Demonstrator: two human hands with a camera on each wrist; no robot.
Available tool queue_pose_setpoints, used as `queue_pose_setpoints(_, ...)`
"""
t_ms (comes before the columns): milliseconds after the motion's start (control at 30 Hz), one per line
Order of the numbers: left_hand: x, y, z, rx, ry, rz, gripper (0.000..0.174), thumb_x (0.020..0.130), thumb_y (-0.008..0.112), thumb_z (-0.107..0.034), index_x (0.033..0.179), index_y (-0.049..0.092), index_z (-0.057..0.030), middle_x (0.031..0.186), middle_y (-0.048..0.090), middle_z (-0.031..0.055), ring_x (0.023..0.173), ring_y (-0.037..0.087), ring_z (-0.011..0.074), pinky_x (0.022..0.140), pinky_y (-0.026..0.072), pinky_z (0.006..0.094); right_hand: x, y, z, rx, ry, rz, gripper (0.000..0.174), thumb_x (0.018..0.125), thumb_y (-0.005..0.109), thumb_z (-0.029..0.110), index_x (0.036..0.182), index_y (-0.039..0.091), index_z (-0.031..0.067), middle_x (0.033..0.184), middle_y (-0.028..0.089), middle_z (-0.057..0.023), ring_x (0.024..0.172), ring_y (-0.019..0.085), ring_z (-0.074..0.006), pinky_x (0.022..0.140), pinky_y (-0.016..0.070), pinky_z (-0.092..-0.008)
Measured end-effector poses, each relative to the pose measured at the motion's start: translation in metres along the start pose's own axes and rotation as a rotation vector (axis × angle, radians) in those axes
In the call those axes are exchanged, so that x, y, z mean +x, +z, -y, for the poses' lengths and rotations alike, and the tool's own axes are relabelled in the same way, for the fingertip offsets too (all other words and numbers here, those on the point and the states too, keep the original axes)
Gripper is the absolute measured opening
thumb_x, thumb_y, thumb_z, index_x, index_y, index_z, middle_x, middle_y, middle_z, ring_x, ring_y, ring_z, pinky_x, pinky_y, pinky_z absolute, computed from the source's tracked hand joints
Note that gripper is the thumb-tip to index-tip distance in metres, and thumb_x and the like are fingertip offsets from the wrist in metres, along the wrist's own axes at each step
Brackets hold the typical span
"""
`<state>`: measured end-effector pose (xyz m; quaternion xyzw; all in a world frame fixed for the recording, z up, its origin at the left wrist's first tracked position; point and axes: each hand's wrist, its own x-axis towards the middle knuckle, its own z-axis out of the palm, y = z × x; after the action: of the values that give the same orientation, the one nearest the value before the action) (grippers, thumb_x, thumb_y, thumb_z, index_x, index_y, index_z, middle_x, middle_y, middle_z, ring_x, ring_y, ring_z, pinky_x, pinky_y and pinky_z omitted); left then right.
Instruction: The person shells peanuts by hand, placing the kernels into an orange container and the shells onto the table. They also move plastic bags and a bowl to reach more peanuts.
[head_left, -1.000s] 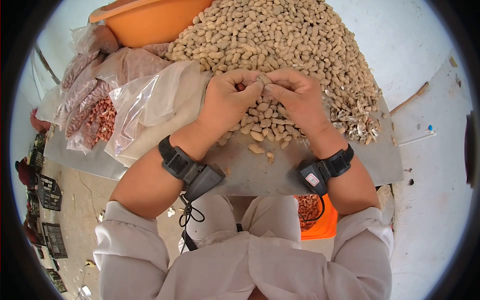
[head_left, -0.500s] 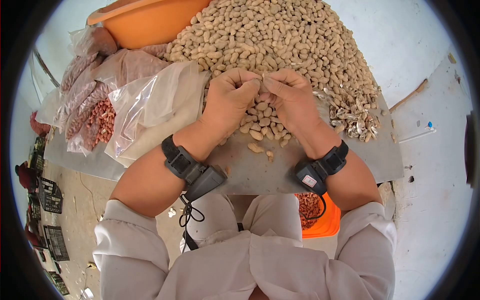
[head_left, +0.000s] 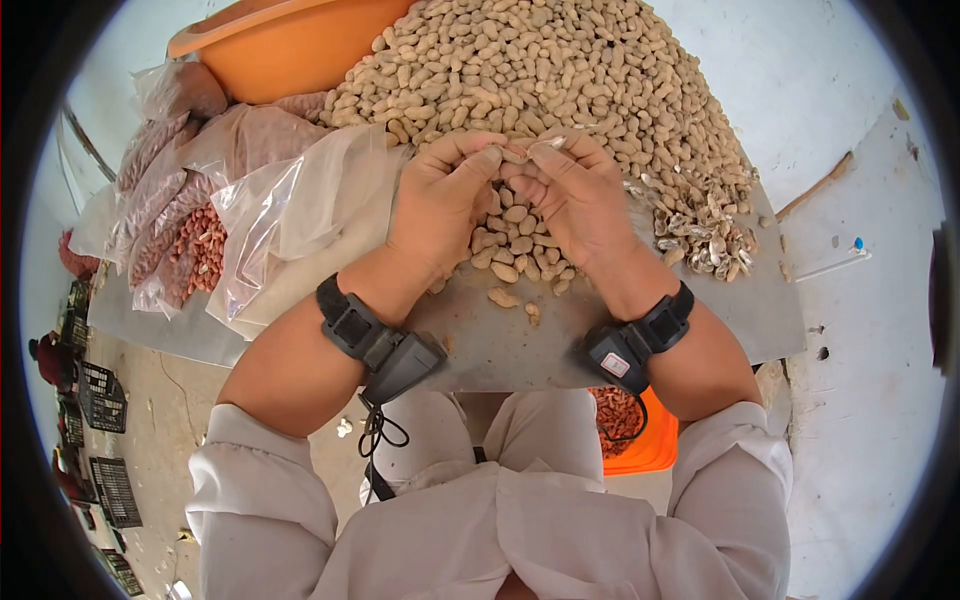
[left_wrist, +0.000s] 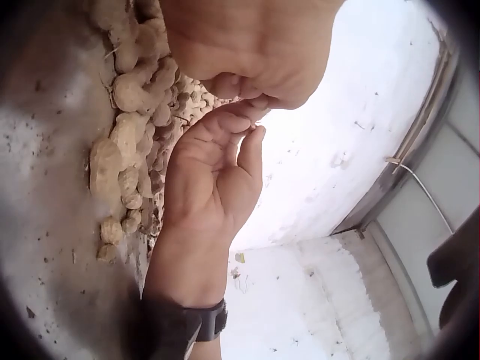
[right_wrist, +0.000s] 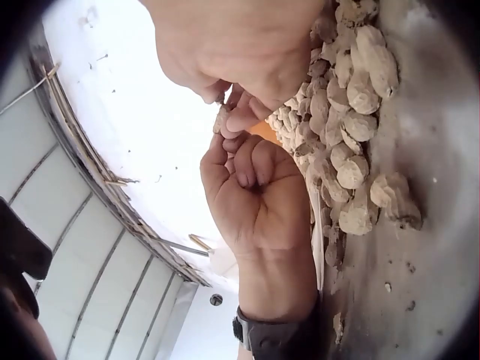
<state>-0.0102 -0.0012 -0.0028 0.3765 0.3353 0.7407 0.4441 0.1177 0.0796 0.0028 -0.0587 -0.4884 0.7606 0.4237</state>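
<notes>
Both hands meet above the near edge of a large heap of unshelled peanuts [head_left: 560,70]. The left hand [head_left: 440,195] pinches a small peanut piece [head_left: 514,154] between thumb and forefinger. Close beside it the right hand [head_left: 585,200] holds a pale piece of shell [head_left: 548,146] under its thumb, fingers curled. In the right wrist view a peanut shell [right_wrist: 220,120] shows between the fingertips of the two hands. The left wrist view mostly hides what the fingertips hold. Loose peanuts [head_left: 510,245] lie on the table below the hands.
Left of the heap lie clear bags of red kernels [head_left: 200,245] and an empty plastic bag [head_left: 290,200]. An orange basin [head_left: 290,50] stands behind them. Empty shells [head_left: 705,240] sit at the right; an orange container [head_left: 655,445] is below the table edge.
The fingertips have drawn slightly apart, and an opened shell piece now shows at the right thumb. Both hands have shifted slightly left in the head view.
</notes>
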Motion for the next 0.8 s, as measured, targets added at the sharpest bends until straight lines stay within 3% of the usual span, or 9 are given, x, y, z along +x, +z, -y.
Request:
queue_pose_setpoints(267, 0.003, -0.004, -0.002, -0.253, -0.224, 0.08, 0.013, 0.09, 0.05, -0.013, 0.093, 0.058, -0.0026, 0.069, 0.053, -0.0005, 0.048, 0.034, 0.0042, 0.043, 0.0264, 0.0178, -0.001, 0.0, 0.003, -0.777, -0.377, 0.008, 0.008, 0.085, 0.057, 0.004, 0.091, 0.061, 0.0008, 0.089, 0.066, -0.0073, 0.079, 0.062, -0.01, 0.067, 0.0507, -0.0244)
queue_pose_setpoints(367, 0.003, -0.005, -0.003, -0.329, -0.329, 0.065, 0.018, 0.09, 0.047, -0.017, 0.092, 0.057, -0.0026, 0.071, 0.054, 0.0016, 0.048, 0.032, 0.0057, 0.043, 0.0261, 0.0195, -0.005, 0.008, 0.01, -1.075, -0.464, -0.026, 0.008, 0.081, 0.059, 0.002, 0.088, 0.062, 0.0039, 0.086, 0.066, -0.0054, 0.075, 0.063, -0.0113, 0.065, 0.0496, -0.0257)
queue_pose_setpoints(467, 0.002, -0.003, -0.002, -0.369, -0.356, -0.002, 0.019, 0.09, 0.045, -0.018, 0.087, 0.056, -0.0026, 0.071, 0.054, 0.0027, 0.049, 0.031, 0.0069, 0.043, 0.0268, 0.0209, -0.006, 0.01, 0.012, -1.223, -0.598, 0.085, 0.003, 0.079, 0.061, 0.0, 0.081, 0.06, 0.002, 0.092, 0.066, -0.0071, 0.083, 0.062, -0.0148, 0.071, 0.0498, -0.0266)
queue_pose_setpoints(667, 0.005, -0.011, 0.004, -0.485, -0.438, 0.007, 0.02, 0.091, 0.043, -0.019, 0.081, 0.05, -0.0036, 0.075, 0.052, 0.0049, 0.052, 0.033, 0.0085, 0.044, 0.0282, 0.021, -0.004, 0.013, 0.014, -1.372, -0.808, 0.23, 0.007, 0.075, 0.062, -0.002, 0.079, 0.06, 0.0029, 0.089, 0.066, -0.0082, 0.082, 0.063, -0.0219, 0.071, 0.0495, -0.0281)
queue_pose_setpoints(800, 0.004, -0.008, 0.002, -0.454, -0.448, -0.021, 0.021, 0.091, 0.044, -0.019, 0.077, 0.048, -0.0046, 0.072, 0.05, 0.0052, 0.05, 0.033, 0.0085, 0.043, 0.028, 0.0209, 0.002, 0.01, 0.011, -1.331, -0.892, 0.244, 0.013, 0.073, 0.06, -0.002, 0.084, 0.061, 0.0057, 0.084, 0.064, -0.007, 0.072, 0.06, -0.0255, 0.063, 0.049, -0.0325)
